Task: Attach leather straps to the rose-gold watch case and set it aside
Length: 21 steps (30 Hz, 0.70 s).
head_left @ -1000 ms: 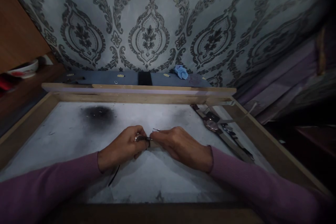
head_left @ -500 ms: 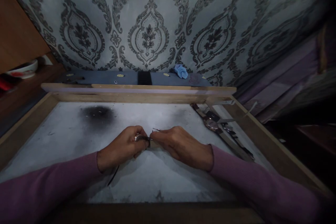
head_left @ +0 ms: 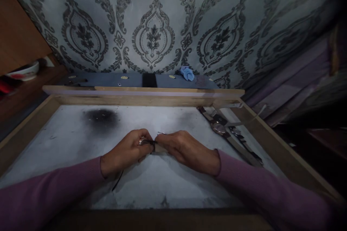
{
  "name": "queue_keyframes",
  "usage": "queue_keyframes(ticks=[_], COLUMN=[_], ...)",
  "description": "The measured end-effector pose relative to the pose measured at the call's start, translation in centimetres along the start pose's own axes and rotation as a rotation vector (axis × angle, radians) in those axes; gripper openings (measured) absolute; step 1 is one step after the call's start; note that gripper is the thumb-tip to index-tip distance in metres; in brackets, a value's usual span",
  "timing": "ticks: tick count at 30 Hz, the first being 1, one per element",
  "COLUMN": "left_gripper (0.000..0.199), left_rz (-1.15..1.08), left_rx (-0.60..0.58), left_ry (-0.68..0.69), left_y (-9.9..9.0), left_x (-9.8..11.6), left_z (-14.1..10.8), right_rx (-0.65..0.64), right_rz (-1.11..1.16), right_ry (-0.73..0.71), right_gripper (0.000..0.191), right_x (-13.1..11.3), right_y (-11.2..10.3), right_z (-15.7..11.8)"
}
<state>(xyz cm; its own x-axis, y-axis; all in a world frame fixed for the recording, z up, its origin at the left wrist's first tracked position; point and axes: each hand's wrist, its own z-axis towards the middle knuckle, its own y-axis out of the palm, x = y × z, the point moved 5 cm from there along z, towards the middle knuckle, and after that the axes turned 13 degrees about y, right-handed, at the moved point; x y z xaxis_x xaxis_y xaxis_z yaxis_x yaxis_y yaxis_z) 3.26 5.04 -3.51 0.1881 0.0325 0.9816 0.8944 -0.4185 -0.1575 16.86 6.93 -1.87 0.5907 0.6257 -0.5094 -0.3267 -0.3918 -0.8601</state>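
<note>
My left hand (head_left: 128, 151) is closed round a small watch (head_left: 142, 141), its silvery case showing between thumb and fingers and its dark strap reaching toward the right hand. A dark strap end (head_left: 117, 181) hangs out below the left wrist. My right hand (head_left: 187, 149) has its fingers pressed together at the strap, holding a thin metal tool (head_left: 162, 133) whose tip sticks out above the fingers. A small brownish block (head_left: 160, 148) shows beneath the fingertips, between the hands.
Several watches (head_left: 218, 128) with straps lie at the right of the white tray floor (head_left: 81, 158), inside a wooden rim (head_left: 143, 101). A blue cloth (head_left: 187, 73) sits on the ledge behind. At the far left is a bowl (head_left: 25, 72) on a brown shelf.
</note>
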Motion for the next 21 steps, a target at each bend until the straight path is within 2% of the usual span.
queue_keyframes(ticks=[7, 21], left_gripper=[0.012, 0.015], left_rz=[-0.077, -0.061], left_rx=[0.021, -0.011], left_ry=[0.048, 0.054], left_y=[-0.04, -0.42], left_x=[0.03, -0.01], left_z=[0.11, 0.22], right_rx=[0.025, 0.151], right_rz=[-0.165, 0.092], right_ry=[0.03, 0.118], right_gripper=[0.023, 0.014], right_x=[-0.42, 0.57], right_y=[0.21, -0.67], right_z=[-0.27, -0.29])
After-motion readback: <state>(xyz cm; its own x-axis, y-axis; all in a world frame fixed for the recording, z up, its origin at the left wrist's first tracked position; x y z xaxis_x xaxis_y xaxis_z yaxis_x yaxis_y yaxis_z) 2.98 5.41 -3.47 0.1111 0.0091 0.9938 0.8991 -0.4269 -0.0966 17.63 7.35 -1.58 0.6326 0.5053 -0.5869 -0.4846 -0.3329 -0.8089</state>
